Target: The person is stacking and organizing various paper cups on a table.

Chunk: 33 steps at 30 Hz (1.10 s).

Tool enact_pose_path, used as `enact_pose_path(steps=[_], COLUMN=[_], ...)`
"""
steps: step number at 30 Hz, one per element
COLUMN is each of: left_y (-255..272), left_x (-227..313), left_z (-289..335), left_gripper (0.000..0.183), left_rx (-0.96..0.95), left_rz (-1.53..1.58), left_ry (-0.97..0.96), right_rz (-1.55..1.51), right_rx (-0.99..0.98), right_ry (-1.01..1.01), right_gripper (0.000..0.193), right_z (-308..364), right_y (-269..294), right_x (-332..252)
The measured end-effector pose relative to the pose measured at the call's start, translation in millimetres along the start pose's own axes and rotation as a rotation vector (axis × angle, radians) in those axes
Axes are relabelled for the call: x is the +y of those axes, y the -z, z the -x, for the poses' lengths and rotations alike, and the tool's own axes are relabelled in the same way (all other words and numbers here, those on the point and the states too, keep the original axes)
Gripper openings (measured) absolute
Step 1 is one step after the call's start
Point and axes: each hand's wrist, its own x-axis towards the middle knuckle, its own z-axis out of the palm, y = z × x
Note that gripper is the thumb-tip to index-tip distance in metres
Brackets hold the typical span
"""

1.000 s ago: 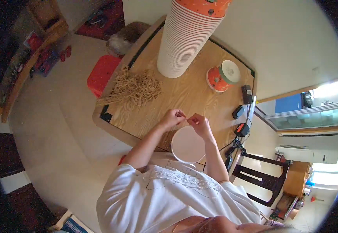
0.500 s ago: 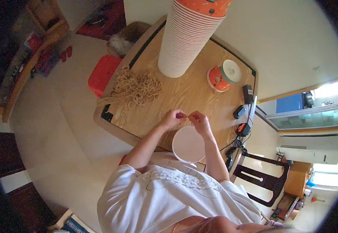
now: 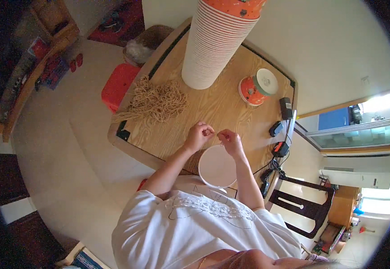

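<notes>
My left hand (image 3: 200, 135) is closed in a pinch over the near part of the table, its fingertips facing those of my right hand; whatever is in them is too small to make out. My right hand (image 3: 231, 141) is also pinched, with a short bit of thin twine (image 3: 222, 144) showing under its fingers. Just below both hands, close to my body, is a round white paper bucket (image 3: 217, 167), its circular face turned up toward me. Farther left on the table lies a tangled heap of tan twine (image 3: 161, 101).
A tall stack of nested paper buckets (image 3: 213, 49) stands at the table's far side. Right of it are an orange bucket (image 3: 250, 92) and a white-topped roll (image 3: 266, 81). Black chargers and cables (image 3: 273, 166) line the right edge. A red stool (image 3: 119, 85) stands left of the table (image 3: 230, 114).
My fingertips have drawn slightly apart, leaving a small gap between the hands. My left hand has risen a little; bucket, twine heap and stack stay put.
</notes>
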Motion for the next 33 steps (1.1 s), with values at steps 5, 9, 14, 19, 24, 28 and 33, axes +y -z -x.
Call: enact_pose_path(steps=[5, 9, 14, 19, 24, 28, 33], left_y=[-3, -3, -4, -1, -1, -2, -3], left_x=[0, 1, 6, 8, 11, 2, 2], left_z=[4, 3, 1, 0, -1, 0, -2], left_gripper=[0.011, 0.012, 0.009, 0.007, 0.007, 0.009, 0.016], left_rx=[0.019, 0.014, 0.025, 0.011, 0.067, 0.047, -0.039], left_rz=[0.005, -0.001, -0.011, -0.063, -0.092, -0.07, 0.226], left_ry=[0.002, 0.032, -0.006, -0.014, -0.086, -0.021, 0.253], right_rz=[-0.031, -0.024, -0.019, 0.015, 0.075, 0.038, 0.018], right_rx=[0.007, 0.01, 0.007, 0.001, 0.013, 0.008, 0.031], right_ry=[0.032, 0.034, 0.025, 0.04, 0.052, 0.057, 0.093], right_gripper=[0.013, 0.013, 0.014, 0.015, 0.013, 0.01, 0.01], right_z=[0, 0, -1, 0, 2, 0, -1], right_y=[-2, -2, -3, -1, 2, 0, -2], right_x=[-3, -4, -3, -9, -12, -13, -4])
